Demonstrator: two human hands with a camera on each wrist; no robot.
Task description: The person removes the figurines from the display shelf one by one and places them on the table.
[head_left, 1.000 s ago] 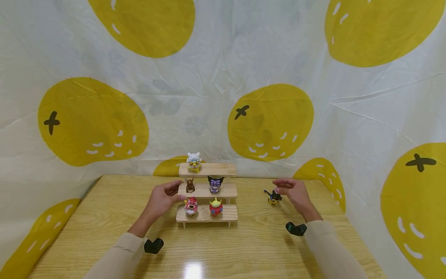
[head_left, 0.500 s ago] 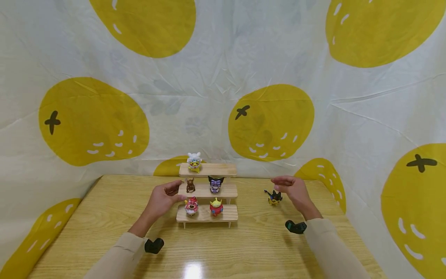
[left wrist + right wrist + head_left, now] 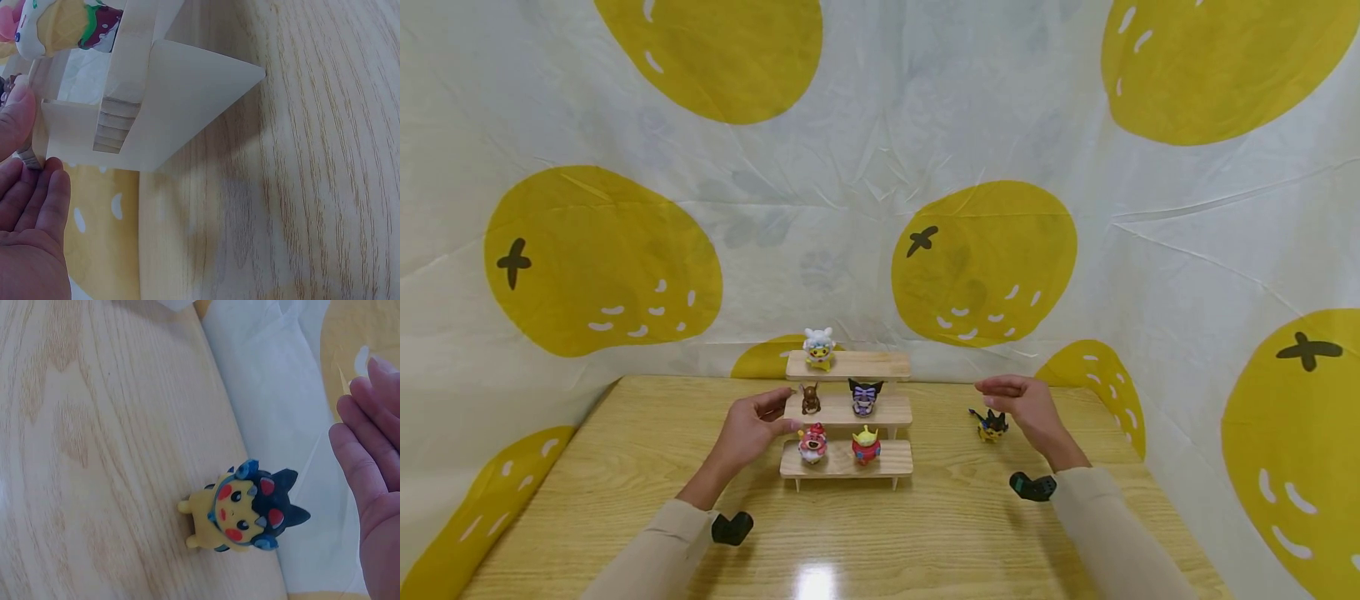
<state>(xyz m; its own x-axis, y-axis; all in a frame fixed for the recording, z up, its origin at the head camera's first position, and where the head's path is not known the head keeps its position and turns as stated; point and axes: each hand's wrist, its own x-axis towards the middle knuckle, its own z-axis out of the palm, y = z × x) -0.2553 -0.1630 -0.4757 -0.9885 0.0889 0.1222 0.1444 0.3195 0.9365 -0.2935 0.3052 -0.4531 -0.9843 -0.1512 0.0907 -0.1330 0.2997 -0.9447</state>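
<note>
A three-tier wooden display stand (image 3: 850, 471) is on the table. My left hand (image 3: 751, 429) holds the left end of its middle tier; in the left wrist view the thumb and fingers (image 3: 53, 209) lie on either side of the board's end. My right hand (image 3: 1026, 412) hovers beside and above a yellow figurine with a black horned hood (image 3: 992, 426), apart from it, fingers extended and holding nothing. In the right wrist view this figurine (image 3: 231, 515) stands on the table.
Figurines stand on the tiers: a white-hooded yellow one (image 3: 818, 350) on top, a brown one (image 3: 810, 400) and a black-and-purple one (image 3: 864, 398) in the middle, a pink one (image 3: 812, 446) and a green-headed one (image 3: 866, 447) at the bottom. A patterned curtain (image 3: 805, 275) hangs behind.
My right hand has shifted slightly left above the black-hooded figurine. The left hand, the stand and the figurines have stayed in place.
</note>
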